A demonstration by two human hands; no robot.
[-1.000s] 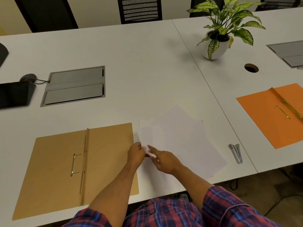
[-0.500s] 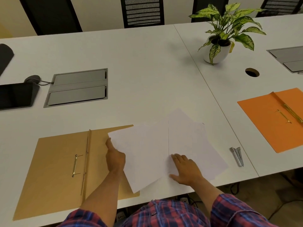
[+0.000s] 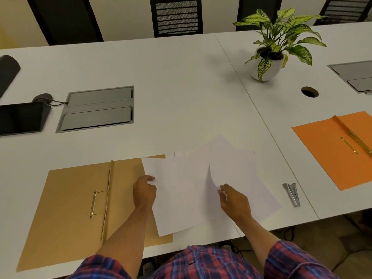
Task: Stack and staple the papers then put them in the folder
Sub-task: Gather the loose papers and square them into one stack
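At the near edge of the white surface (image 3: pixel 181 87), the left hand (image 3: pixel 144 191) pinches the edge of one loose white paper sheet (image 3: pixel 177 198) that overlaps the open tan cardboard folder (image 3: pixel 70 208), while the right hand (image 3: pixel 234 202) lifts the curling edge of a second sheet (image 3: pixel 231 168), apparently to gather the scattered papers into one stack. The folder's brass fastener (image 3: pixel 93 204) holds nothing, and the small silver stapler (image 3: pixel 291 193) lies untouched to the right, near an orange folder (image 3: pixel 338 150), likewise empty.

Potted plant (image 3: pixel 269 63), orange folder (image 3: pixel 330 156), tablet (image 3: pixel 20 118).
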